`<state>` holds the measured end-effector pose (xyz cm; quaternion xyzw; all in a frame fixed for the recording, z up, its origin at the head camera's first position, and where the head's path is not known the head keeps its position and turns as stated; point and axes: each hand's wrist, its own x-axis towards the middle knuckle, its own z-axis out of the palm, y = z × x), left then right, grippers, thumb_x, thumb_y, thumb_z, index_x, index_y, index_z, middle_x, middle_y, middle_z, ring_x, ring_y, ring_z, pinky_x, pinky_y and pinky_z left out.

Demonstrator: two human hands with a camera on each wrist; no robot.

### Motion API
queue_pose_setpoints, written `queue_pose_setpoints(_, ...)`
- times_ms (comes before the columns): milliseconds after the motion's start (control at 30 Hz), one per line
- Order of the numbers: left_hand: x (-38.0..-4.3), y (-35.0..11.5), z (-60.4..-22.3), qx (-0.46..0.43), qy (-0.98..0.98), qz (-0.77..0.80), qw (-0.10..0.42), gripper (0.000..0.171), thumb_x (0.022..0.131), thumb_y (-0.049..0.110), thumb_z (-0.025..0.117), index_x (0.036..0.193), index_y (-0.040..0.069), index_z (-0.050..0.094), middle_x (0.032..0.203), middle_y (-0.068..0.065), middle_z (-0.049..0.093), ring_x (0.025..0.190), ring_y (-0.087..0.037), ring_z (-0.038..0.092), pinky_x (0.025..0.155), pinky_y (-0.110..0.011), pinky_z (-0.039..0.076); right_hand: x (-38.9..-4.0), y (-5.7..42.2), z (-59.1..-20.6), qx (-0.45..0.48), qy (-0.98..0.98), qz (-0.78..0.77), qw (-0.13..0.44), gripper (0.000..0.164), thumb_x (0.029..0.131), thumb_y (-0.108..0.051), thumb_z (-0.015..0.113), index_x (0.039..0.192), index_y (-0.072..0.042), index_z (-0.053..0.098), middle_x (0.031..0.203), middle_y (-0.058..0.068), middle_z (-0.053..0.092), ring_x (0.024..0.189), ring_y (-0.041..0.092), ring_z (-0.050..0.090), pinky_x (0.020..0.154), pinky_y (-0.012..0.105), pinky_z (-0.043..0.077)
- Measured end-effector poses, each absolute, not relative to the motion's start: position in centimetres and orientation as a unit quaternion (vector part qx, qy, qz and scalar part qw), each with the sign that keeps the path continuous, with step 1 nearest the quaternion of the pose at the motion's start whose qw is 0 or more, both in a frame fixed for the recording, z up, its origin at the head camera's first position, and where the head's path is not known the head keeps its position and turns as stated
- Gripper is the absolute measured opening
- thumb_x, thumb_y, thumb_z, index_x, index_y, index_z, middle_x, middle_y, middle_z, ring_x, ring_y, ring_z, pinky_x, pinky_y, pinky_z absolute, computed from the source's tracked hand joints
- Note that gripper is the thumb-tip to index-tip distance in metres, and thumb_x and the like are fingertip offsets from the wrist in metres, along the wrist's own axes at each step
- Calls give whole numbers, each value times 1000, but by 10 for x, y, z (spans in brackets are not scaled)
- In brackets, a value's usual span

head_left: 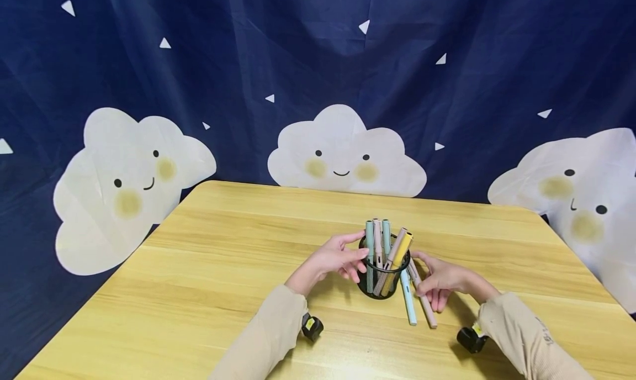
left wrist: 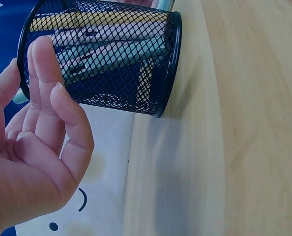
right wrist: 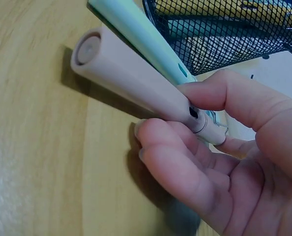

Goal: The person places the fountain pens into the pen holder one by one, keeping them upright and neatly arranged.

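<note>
A black mesh pen holder (head_left: 384,283) stands upright on the table with several pens in it, among them a yellow pen (head_left: 402,249) and green and pink ones. My left hand (head_left: 334,257) grips the holder's left side near the rim, thumb and fingers at the mesh (left wrist: 116,59). To the holder's right, my right hand (head_left: 442,280) pinches a pale pink pen (right wrist: 136,78) between thumb and fingers. Beside it on the table lies a light blue-green pen (head_left: 409,302), its upper end near the holder's base.
The wooden table (head_left: 199,291) reaches back to a dark blue curtain (head_left: 308,48) printed with smiling white clouds. Black wrist cameras sit below both sleeves, the left one (head_left: 312,327) and the right one (head_left: 471,340) close over the tabletop.
</note>
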<state>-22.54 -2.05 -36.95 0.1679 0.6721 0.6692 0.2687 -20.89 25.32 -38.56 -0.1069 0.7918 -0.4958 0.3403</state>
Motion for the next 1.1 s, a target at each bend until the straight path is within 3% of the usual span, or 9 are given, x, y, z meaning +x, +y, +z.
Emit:
queue_pose_setpoints(300,-225,-21,-370,167,674,667,269,62,87,20,58,141,16,28,68,-10,64,46,-15,58,41,-19,44,-206,258,-386,-108,788,-504,337,96,70,-1,64,139,-8,-3,58,17,58,42,17,57,40,31,50)
queue_pose_setpoints(633,-224,-21,-370,165,675,668,267,62,87,20,59,141,15,28,85,-31,60,46,-15,58,41,-18,44,-205,260,-386,-95,791,-512,322,95,69,2,62,139,-9,-2,58,20,58,42,19,57,40,32,50)
queue_pose_setpoints(933,-224,-21,-369,164,675,668,268,61,87,20,59,140,16,29,85,-30,60,46,-15,58,41,-18,44,-206,263,-384,-105,786,-525,309,96,69,4,59,139,-8,-5,68,24,58,45,22,58,42,35,51)
queue_pose_setpoints(1100,-224,-21,-369,164,676,667,268,61,87,20,59,141,16,29,85,-30,60,46,-15,58,41,-18,44,-207,266,-383,-113,781,-538,297,95,71,4,59,138,-7,-7,82,24,55,47,22,59,44,36,52)
